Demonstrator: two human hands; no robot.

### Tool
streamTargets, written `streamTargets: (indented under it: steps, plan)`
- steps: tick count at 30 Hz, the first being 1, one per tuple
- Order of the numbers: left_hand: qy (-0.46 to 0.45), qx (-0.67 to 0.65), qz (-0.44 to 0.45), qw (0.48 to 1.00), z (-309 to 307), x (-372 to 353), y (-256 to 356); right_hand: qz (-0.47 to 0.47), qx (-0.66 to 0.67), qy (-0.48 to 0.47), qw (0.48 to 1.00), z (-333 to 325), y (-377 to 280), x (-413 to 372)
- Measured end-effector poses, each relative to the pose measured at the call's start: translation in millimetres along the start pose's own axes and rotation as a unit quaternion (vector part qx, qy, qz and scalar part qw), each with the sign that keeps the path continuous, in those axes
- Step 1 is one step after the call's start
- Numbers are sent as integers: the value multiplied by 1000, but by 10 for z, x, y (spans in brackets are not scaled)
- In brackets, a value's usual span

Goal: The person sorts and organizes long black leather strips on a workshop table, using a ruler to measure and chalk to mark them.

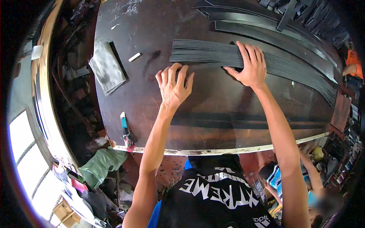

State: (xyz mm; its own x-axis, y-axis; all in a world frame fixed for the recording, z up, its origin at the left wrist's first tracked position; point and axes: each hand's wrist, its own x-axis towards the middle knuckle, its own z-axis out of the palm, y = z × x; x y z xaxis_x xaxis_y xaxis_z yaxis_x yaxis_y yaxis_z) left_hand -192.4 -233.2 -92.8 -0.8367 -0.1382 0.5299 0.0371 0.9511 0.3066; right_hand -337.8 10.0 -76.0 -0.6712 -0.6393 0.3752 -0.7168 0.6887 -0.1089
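A bundle of long, thin dark grey strips (205, 50) lies side by side on the dark table, bending down towards the right. My right hand (251, 66) spans the bundle, its thumb along the near edge and its fingers laid over the top. Just below the strips' left end, my left hand (175, 84) rests with fingers bent and apart, fingertips right at the near edge. Nothing shows in its grasp.
On the table's left lie a folded grey sheet (107, 69), a white chalk piece (134, 57) and a teal-handled cutter (124, 121). Wider black strips (243, 19) lie along the back. A green sack (102, 165) sits below the left corner. Another person (315, 193) is at lower right.
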Motion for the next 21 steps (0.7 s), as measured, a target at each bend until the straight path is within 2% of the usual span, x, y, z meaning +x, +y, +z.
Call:
streamTargets:
  steps: [21]
  plan:
    - [-9, 12, -9, 1000, 1, 24, 35, 10, -13, -35, 999, -30, -1, -4]
